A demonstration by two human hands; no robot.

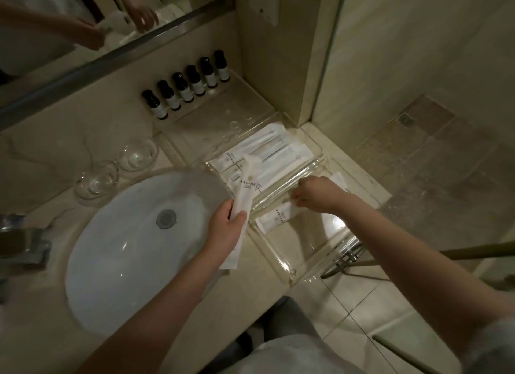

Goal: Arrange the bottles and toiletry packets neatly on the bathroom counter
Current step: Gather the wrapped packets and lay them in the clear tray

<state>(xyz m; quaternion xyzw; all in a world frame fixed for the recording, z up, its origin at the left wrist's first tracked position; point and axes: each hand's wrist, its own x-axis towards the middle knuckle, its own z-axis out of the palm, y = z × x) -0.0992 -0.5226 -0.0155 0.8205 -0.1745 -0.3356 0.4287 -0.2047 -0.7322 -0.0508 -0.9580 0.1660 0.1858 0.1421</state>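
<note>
The left hand's (pixel 227 228) grip is clamped round a long white packet (pixel 243 195), held upright over the sink's (pixel 117 251) right rim. The right hand's (pixel 317 192) curled fingers pinch the end of a flat packet (pixel 274 219) in the clear tray (pixel 306 262) at the surface's front right edge. That tray's near half lies bare, and six bottles (pixel 189 86) line the back edge.

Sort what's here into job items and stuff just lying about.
Job: bottles, stacked packets, long packet in left hand, short packet pinched by right hand, tray.
Lying about: glasses, sink, tap, mirror, socket.
</note>
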